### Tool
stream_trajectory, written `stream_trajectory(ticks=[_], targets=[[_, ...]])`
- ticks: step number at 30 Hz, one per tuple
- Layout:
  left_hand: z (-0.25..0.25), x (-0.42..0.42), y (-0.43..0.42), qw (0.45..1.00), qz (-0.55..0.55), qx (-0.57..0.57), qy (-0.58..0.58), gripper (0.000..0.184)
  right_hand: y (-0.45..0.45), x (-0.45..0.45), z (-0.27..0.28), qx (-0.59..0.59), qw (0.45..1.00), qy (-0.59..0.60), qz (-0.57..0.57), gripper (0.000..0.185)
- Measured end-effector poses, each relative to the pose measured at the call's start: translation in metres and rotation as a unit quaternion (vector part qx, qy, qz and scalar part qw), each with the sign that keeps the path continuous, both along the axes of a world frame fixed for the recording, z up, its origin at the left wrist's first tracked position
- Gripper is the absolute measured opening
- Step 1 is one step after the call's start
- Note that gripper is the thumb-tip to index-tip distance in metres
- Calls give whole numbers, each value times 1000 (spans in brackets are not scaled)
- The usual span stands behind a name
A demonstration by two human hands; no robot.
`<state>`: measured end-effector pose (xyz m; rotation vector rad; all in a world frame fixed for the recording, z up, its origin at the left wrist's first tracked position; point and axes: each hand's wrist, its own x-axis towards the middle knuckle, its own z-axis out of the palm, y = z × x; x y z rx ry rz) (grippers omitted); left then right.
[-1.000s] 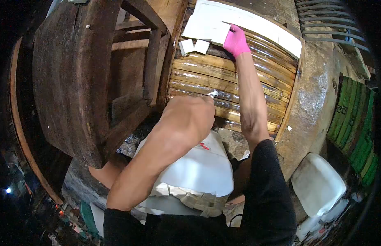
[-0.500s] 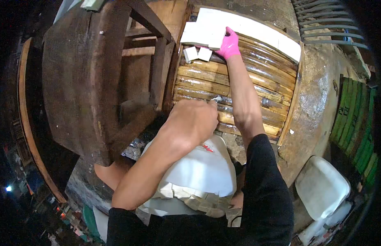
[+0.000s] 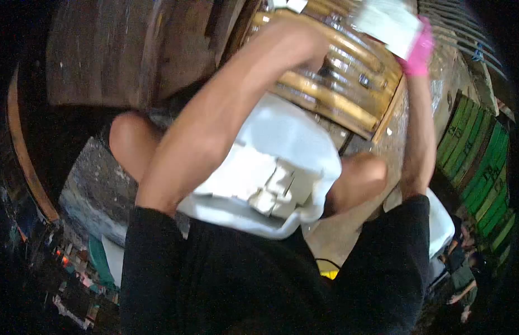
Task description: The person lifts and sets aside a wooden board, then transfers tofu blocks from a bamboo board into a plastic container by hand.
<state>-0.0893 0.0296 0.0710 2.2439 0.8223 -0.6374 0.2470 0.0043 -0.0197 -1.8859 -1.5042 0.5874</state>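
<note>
My right hand (image 3: 419,51), in a pink glove, grips the right edge of a white slab (image 3: 388,27), blurred by motion, above the right part of a wet bamboo-slat surface (image 3: 332,89). Over the middle of the slats is my bare left hand (image 3: 308,46). Its back faces up, and its fingers are hidden and smeared. Closer to my body, a cut-open white plastic container (image 3: 293,125) stands between my knees, with several white blocks (image 3: 273,187) inside.
Dark wooden furniture (image 3: 108,53) stands at the left. Small white pieces (image 3: 296,5) lie at the slats' upper left edge. Green slats (image 3: 477,162) and a white plastic container (image 3: 440,223) are at the right. Metal bars (image 3: 455,22) run across the upper right.
My right hand has moved right with a white slab in its grip. My left hand has moved up and right over the slats. The view has tilted down, showing more of the container's blocks.
</note>
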Motion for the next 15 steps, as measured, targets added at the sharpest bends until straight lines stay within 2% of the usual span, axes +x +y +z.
stream_trajectory(ticks=[1, 2, 3, 4, 5, 6, 9, 10, 11, 13, 14, 15], targets=[[-8, 4, -2, 999, -7, 53, -9, 27, -25, -24, 40, 14, 974, 217, -72, 56], [-4, 6, -3, 998, 43, 42, 23, 26, -51, -48, 81, 64, 893, 417, -156, 63], [3, 10, -4, 998, 8, 33, 53, 26, -83, -79, 115, 31, 853, 495, -160, 69], [12, 13, -1, 996, -28, 25, 82, 26, -113, -75, 121, 12, 833, 541, -118, 77], [18, 15, 4, 991, -65, 20, 111, 26, -130, -123, 141, -101, 590, 783, 172, 90], [17, 11, 10, 994, -56, -62, 73, 25, -150, -139, 151, -127, 585, 790, 131, 92], [-18, 30, 17, 993, -44, -44, 99, 24, -209, -174, 152, -189, 570, 800, 18, 99], [10, 12, 12, 995, -49, -53, 70, 23, -221, -184, 151, -208, 562, 800, -20, 101], [10, 13, 13, 994, -46, -45, 89, 23, -226, -194, 153, -225, 554, 800, -57, 103], [-5, 28, 15, 990, -39, -35, 129, 22, -220, -214, 159, -366, 597, 713, -38, 109], [-14, 34, 17, 990, -59, -39, 119, 21, -224, -211, 146, -387, 542, 746, -14, 88], [-25, 41, 21, 990, -79, -41, 109, 21, -214, -219, 152, -449, 591, 670, -12, 82]])
